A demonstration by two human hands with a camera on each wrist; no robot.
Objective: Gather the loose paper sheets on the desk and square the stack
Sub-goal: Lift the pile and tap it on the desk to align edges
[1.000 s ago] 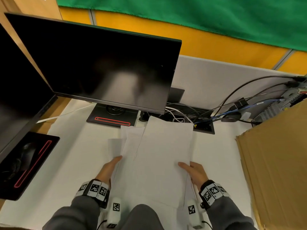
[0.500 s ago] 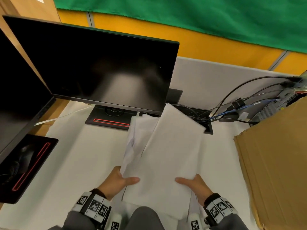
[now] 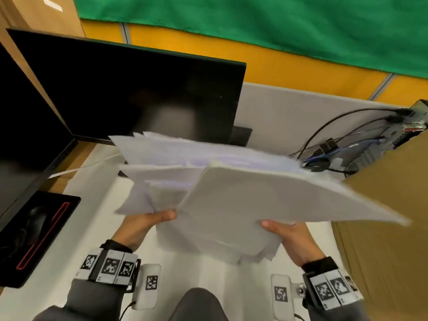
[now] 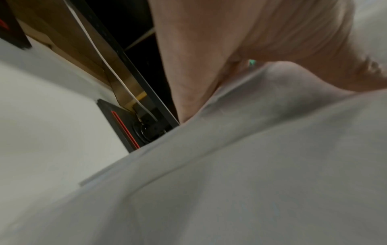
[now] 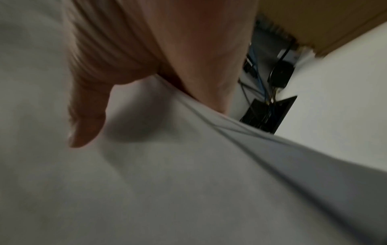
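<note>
A loose bundle of white paper sheets (image 3: 231,200) is lifted off the white desk (image 3: 88,214), fanned out and blurred, its edges uneven. My left hand (image 3: 148,224) grips the bundle's near left edge, thumb on top. My right hand (image 3: 286,232) grips the near right edge the same way. In the left wrist view the paper (image 4: 251,174) fills the lower frame under my thumb (image 4: 303,41). The right wrist view shows my thumb (image 5: 87,116) pressing on top of the paper (image 5: 188,182), with the other fingers hidden beneath.
A black monitor (image 3: 129,96) stands behind the sheets and a second one (image 3: 25,126) at the left with its red-lined base (image 3: 39,235). Cables and a small computer (image 3: 361,147) lie at the back right. A cardboard box (image 3: 389,223) borders the right.
The sheets lay flat on the desk under both hands a second ago. Both hands have since gripped them and raised the far end up, fanning the bundle towards the right.
</note>
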